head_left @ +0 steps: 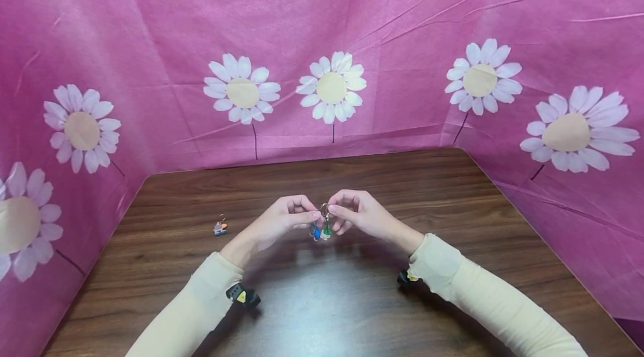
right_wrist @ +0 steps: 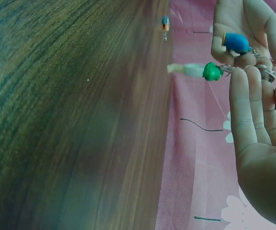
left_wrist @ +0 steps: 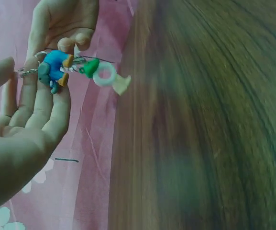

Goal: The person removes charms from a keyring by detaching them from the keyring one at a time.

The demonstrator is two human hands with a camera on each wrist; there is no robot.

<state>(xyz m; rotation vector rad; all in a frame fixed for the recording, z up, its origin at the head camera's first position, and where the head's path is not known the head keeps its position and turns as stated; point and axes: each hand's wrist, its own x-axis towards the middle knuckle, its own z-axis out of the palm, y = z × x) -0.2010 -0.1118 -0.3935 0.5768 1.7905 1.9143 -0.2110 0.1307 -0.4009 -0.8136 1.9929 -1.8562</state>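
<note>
Over the middle of the table, my left hand (head_left: 279,222) and right hand (head_left: 363,214) meet fingertip to fingertip at a metal key ring (head_left: 324,209). Between left thumb and fingers is pinched the chain of a keychain with a blue figure charm (left_wrist: 55,64), which has a grey head and orange feet. My right thumb and fingers pinch the key ring, from which dangles a keychain with a green, white and pale yellow charm (right_wrist: 213,72). Fingers partly hide the metal rings, and how they are linked I cannot tell.
A small keychain with an orange, grey and blue charm (head_left: 220,228) lies on the brown wooden table (head_left: 322,312), left of the hands. Pink cloth (head_left: 392,5) with white paper flowers stands behind the table and along both sides.
</note>
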